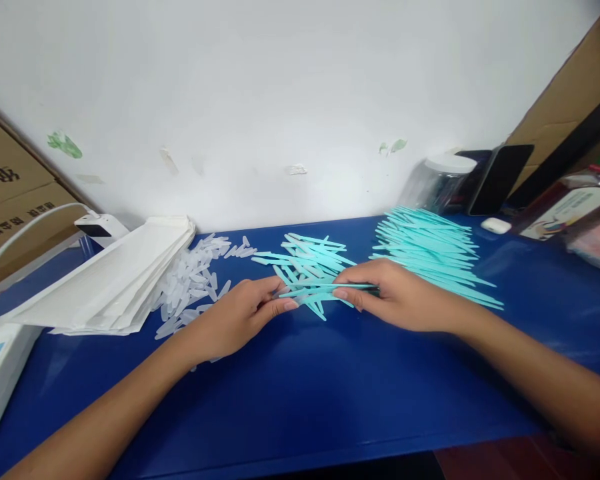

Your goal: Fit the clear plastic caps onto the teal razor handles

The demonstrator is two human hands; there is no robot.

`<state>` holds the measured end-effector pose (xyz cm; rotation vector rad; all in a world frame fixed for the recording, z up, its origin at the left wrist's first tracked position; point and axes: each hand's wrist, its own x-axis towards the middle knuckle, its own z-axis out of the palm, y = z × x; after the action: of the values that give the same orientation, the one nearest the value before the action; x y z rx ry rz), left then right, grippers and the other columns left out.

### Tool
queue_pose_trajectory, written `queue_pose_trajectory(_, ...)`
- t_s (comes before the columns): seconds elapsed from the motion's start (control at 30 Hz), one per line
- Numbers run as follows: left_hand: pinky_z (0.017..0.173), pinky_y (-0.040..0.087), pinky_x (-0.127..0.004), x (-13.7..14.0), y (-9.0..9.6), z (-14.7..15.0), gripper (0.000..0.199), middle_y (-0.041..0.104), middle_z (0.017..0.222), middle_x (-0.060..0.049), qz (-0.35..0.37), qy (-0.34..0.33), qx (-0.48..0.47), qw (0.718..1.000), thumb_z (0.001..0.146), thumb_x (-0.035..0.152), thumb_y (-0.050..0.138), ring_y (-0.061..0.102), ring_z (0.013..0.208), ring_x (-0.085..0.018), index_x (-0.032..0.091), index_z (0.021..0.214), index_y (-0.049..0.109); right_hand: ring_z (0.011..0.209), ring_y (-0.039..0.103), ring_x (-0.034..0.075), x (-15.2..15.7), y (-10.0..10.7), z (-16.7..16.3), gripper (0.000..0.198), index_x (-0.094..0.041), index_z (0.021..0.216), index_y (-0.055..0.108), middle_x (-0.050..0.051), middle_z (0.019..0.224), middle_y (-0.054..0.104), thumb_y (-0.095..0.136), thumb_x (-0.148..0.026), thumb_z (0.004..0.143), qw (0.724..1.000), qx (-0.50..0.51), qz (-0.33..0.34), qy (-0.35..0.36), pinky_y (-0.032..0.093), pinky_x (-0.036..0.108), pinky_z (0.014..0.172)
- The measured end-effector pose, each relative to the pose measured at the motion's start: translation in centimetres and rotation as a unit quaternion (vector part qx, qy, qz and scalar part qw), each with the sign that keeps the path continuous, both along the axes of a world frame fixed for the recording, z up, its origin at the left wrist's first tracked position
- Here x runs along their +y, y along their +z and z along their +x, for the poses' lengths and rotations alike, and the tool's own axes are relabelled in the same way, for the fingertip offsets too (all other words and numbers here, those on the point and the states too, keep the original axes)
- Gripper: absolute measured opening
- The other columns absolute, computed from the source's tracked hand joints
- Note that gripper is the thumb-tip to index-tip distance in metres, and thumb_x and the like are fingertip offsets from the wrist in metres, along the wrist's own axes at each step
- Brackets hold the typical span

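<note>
My left hand [245, 310] is closed, thumb and fingers pinching near the left end of a slim turquoise eyebrow razor [314, 291]. My right hand [387, 293] is closed round its other end, so the razor lies level between both hands. Whether the left fingers also hold a clear cap is hidden. Just behind the hands, a loose heap of turquoise razors [307, 257] lies crisscrossed on the blue table [300, 393]. Translucent plastic caps [190, 273] are scattered beyond my left hand. Past my right hand sits a larger, more aligned pile of turquoise razors [425, 247].
White paper envelopes [115, 273] are stacked at left beside a small white device [103, 229] with a cable. At back right stand a clear jar [435, 183], a dark phone [500, 179], a white earbud case [495, 225] and a bottle [565, 203]. A white wall closes off the back.
</note>
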<state>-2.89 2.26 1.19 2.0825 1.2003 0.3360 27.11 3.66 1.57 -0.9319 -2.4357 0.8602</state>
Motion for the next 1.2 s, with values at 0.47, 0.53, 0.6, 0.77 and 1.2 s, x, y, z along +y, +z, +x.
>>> queue_pose_trajectory(0.47, 0.058, 0.029, -0.027, -0.8, 0.7, 0.8, 0.044, 0.050, 0.072, 0.004, -0.015, -0.045, -0.017, 0.999, 0.108, 0.060, 0.050, 0.041, 0.061, -0.013, 0.021, 0.088, 0.059, 0.061, 0.063, 0.013, -0.9, 0.0, -0.9, 0.029, -0.020, 0.093, 0.076, 0.000, 0.074, 0.074, 0.060, -0.039, 0.107, 0.998, 0.024, -0.056, 0.021, 0.044, 0.025, 0.059)
queue_pose_trajectory(0.53, 0.059, 0.030, -0.027, -0.9, 0.7, 0.9, 0.043, 0.052, 0.074, 0.003, -0.017, -0.047, -0.024, 0.998, 0.108, 0.059, 0.050, 0.042, 0.062, -0.014, 0.021, 0.091, 0.061, 0.058, 0.061, 0.012, -1.0, -0.1, -1.2, 0.029, -0.020, 0.094, 0.077, 0.000, 0.074, 0.074, 0.058, -0.037, 0.108, 0.998, 0.032, -0.054, 0.027, 0.043, 0.025, 0.058)
queue_pose_trajectory(0.6, 0.059, 0.030, -0.027, -0.9, 0.6, 0.9, 0.042, 0.053, 0.075, 0.003, -0.018, -0.047, -0.032, 0.998, 0.108, 0.058, 0.051, 0.041, 0.062, -0.014, 0.021, 0.092, 0.063, 0.058, 0.060, 0.012, -1.1, -0.2, -1.3, 0.029, -0.020, 0.093, 0.077, 0.000, 0.074, 0.074, 0.058, -0.036, 0.108, 0.998, 0.037, -0.052, 0.028, 0.043, 0.026, 0.057)
queue_pose_trajectory(0.77, 0.060, 0.032, -0.026, -0.7, 0.3, 0.8, 0.042, 0.052, 0.076, 0.003, -0.022, -0.032, -0.044, 0.998, 0.107, 0.059, 0.051, 0.043, 0.065, -0.014, 0.021, 0.093, 0.062, 0.056, 0.059, 0.012, -1.1, -0.2, -1.3, 0.032, -0.020, 0.089, 0.076, 0.000, 0.072, 0.073, 0.058, -0.039, 0.107, 0.998, 0.038, -0.056, 0.014, 0.043, 0.025, 0.057)
queue_pose_trajectory(1.2, 0.057, 0.025, -0.027, -0.1, -0.3, 0.1, 0.047, 0.038, 0.066, 0.006, 0.042, 0.009, -0.031, 0.999, 0.106, 0.060, 0.050, 0.031, 0.059, -0.011, 0.020, 0.082, 0.056, 0.056, 0.051, 0.012, 0.4, 1.2, 1.1, 0.047, -0.020, 0.072, 0.073, 0.000, 0.066, 0.067, 0.063, -0.055, 0.103, 0.997, 0.031, -0.058, -0.029, 0.035, 0.028, 0.056)
